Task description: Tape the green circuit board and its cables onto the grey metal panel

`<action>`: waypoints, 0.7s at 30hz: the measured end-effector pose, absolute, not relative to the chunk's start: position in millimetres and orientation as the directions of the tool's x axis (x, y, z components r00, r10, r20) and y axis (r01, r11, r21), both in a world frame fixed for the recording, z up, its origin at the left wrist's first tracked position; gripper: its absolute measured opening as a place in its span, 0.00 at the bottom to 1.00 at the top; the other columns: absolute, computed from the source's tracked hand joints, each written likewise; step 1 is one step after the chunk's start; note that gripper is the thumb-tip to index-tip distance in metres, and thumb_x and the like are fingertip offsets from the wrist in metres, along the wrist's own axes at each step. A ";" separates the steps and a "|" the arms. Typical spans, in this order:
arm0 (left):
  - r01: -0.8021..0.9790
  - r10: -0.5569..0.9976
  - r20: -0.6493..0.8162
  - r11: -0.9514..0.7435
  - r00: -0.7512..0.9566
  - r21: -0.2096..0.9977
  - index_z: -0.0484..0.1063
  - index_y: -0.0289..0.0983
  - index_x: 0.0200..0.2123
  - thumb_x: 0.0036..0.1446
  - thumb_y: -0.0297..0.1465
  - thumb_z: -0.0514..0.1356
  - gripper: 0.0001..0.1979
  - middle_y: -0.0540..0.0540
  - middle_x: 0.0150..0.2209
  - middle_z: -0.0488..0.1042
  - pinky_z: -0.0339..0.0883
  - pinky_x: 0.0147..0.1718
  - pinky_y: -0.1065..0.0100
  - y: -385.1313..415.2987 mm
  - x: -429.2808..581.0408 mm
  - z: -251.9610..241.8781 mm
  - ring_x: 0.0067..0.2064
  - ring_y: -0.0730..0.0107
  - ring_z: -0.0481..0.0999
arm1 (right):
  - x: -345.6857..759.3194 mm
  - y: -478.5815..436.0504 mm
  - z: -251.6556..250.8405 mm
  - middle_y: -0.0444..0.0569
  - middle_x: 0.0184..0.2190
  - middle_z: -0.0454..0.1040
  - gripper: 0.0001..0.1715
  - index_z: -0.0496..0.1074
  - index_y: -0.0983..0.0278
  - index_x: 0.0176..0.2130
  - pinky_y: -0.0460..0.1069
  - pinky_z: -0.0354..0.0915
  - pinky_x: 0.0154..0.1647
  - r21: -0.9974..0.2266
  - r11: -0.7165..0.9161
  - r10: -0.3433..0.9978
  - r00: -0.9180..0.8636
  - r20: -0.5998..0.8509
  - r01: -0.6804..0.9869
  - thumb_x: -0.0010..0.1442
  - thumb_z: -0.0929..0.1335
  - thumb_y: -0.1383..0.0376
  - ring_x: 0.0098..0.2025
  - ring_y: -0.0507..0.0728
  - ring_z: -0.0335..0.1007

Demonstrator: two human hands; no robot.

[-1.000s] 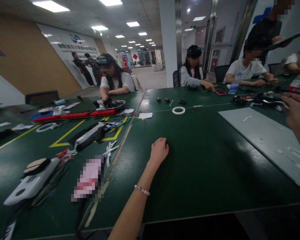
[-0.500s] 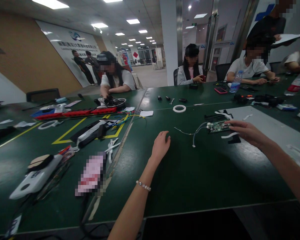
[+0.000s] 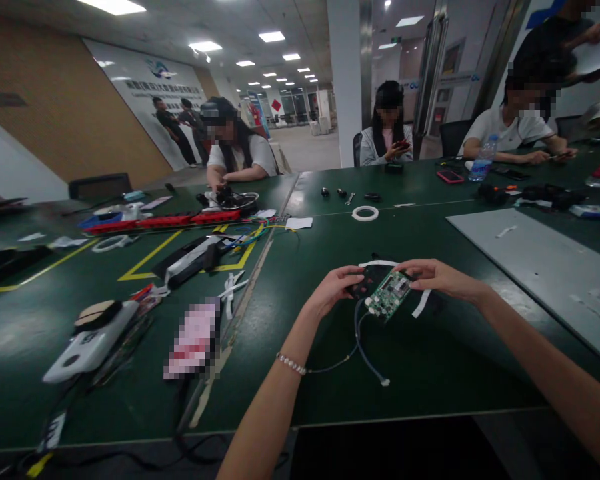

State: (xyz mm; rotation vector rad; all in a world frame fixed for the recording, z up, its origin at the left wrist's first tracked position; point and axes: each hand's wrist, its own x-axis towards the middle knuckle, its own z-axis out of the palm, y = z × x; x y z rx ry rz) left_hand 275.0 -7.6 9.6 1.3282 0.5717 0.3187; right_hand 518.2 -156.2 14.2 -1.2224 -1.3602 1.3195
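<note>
While two thin cables [image 3: 367,357] trail toward the near edge, my hands stand apart, each closed on a part. My right hand [image 3: 437,277] pinches the green circuit board [image 3: 391,297] at its far right edge; my left hand [image 3: 337,290] grips the black part [image 3: 377,275] just beyond the board. The board sits tilted between my hands; whether it touches the table, I cannot tell. By its look I judge it light and stiff, with fragile components and connectors. Its edges are the proper hold, and the soft cables should bear no pull. A limp white strip [image 3: 421,303] hangs beside my right hand.

Surface: the dark green table [image 3: 340,397] is glossy, so a flat part may slide. A worn seam [image 3: 247,300] crosses it on the left. Right, a grey panel [image 3: 525,267] lies flat; farther off, a white ring [image 3: 365,213].

Room: a bottle [image 3: 483,160] stands at the far right, near seated co-workers; glass doors [image 3: 440,73] close the view behind, under lit ceiling panels [image 3: 205,46].
</note>
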 end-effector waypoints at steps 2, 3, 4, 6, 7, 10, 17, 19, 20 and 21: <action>0.114 0.505 -0.231 0.251 0.832 0.961 0.73 0.33 0.46 0.50 0.32 0.67 0.20 0.40 0.41 0.77 0.69 0.33 0.72 -7.4 274.0 8.4 0.34 0.74 0.76 | 514.6 -153.2 8.8 0.47 0.40 0.74 0.38 0.63 0.58 0.60 0.49 0.67 0.44 -0.998 -0.046 0.994 -0.097 -0.049 0.037 0.51 0.73 0.63 0.41 0.54 0.72; 0.115 0.495 -0.234 0.258 0.837 0.959 0.73 0.33 0.46 0.49 0.32 0.67 0.19 0.41 0.40 0.78 0.69 0.31 0.74 -7.2 274.0 7.2 0.34 0.75 0.76 | 513.5 -152.4 5.1 0.47 0.41 0.74 0.42 0.60 0.57 0.61 0.50 0.68 0.43 -0.998 -0.056 0.996 -0.068 -0.056 0.002 0.50 0.73 0.64 0.41 0.54 0.73; 0.113 0.493 -0.234 0.263 0.838 0.958 0.73 0.33 0.45 0.49 0.32 0.67 0.19 0.41 0.39 0.78 0.68 0.30 0.75 -6.7 274.4 5.9 0.33 0.75 0.76 | 512.9 -152.0 0.9 0.48 0.43 0.74 0.45 0.57 0.55 0.63 0.51 0.69 0.44 -0.997 -0.069 0.997 -0.041 -0.067 -0.044 0.50 0.74 0.64 0.42 0.56 0.73; 0.101 0.512 -0.230 0.268 0.828 0.958 0.74 0.33 0.44 0.49 0.32 0.67 0.18 0.43 0.36 0.77 0.65 0.28 0.76 -5.4 275.4 2.6 0.33 0.75 0.76 | 513.6 -151.9 -8.3 0.50 0.48 0.73 0.49 0.53 0.53 0.64 0.52 0.70 0.44 -0.984 -0.098 0.995 0.018 -0.102 -0.152 0.49 0.74 0.64 0.44 0.57 0.73; 0.089 0.528 -0.223 0.266 0.820 0.960 0.74 0.33 0.43 0.49 0.32 0.67 0.17 0.44 0.34 0.77 0.65 0.27 0.77 -4.5 275.9 0.9 0.32 0.76 0.75 | 514.8 -151.9 -13.1 0.51 0.49 0.72 0.49 0.52 0.53 0.64 0.52 0.70 0.44 -0.974 -0.109 0.991 0.055 -0.122 -0.199 0.49 0.74 0.64 0.45 0.57 0.73; 0.059 0.565 -0.202 0.260 0.800 0.964 0.75 0.33 0.43 0.50 0.32 0.67 0.16 0.46 0.31 0.76 0.63 0.27 0.77 -1.9 276.7 -3.3 0.31 0.76 0.75 | 521.6 -151.3 -27.3 0.51 0.47 0.74 0.44 0.59 0.56 0.61 0.49 0.72 0.43 -0.952 -0.145 0.969 0.155 -0.191 -0.271 0.49 0.74 0.64 0.44 0.56 0.74; 0.060 0.585 -0.249 0.324 0.772 0.944 0.76 0.34 0.42 0.49 0.30 0.66 0.15 0.47 0.30 0.77 0.65 0.30 0.75 3.1 277.0 -7.2 0.31 0.76 0.75 | 532.7 -147.9 -46.4 0.51 0.44 0.76 0.29 0.71 0.60 0.50 0.50 0.72 0.46 -0.944 -0.156 0.933 0.269 -0.237 -0.291 0.47 0.75 0.66 0.44 0.56 0.75; 0.069 0.586 -0.252 0.316 0.770 0.946 0.75 0.34 0.42 0.49 0.30 0.66 0.15 0.47 0.30 0.77 0.66 0.31 0.75 4.9 276.7 -8.2 0.31 0.75 0.75 | 531.7 -147.2 -47.6 0.51 0.45 0.75 0.28 0.72 0.60 0.48 0.51 0.71 0.48 -0.951 -0.122 0.935 0.289 -0.205 -0.283 0.46 0.75 0.67 0.46 0.57 0.74; 0.078 0.587 -0.252 0.305 0.769 0.949 0.75 0.34 0.42 0.49 0.31 0.66 0.16 0.47 0.31 0.77 0.66 0.31 0.74 5.8 276.4 -8.7 0.32 0.75 0.76 | 530.9 -146.8 -47.9 0.51 0.45 0.75 0.28 0.72 0.60 0.47 0.51 0.70 0.49 -0.956 -0.105 0.936 0.297 -0.188 -0.274 0.45 0.76 0.67 0.47 0.57 0.74; 0.089 0.591 -0.251 0.290 0.766 0.953 0.75 0.34 0.42 0.49 0.31 0.66 0.16 0.46 0.31 0.77 0.65 0.30 0.74 6.6 276.2 -9.3 0.32 0.74 0.76 | 529.9 -146.5 -48.1 0.51 0.44 0.76 0.27 0.73 0.61 0.46 0.52 0.69 0.50 -0.961 -0.087 0.936 0.308 -0.169 -0.261 0.45 0.76 0.66 0.47 0.58 0.73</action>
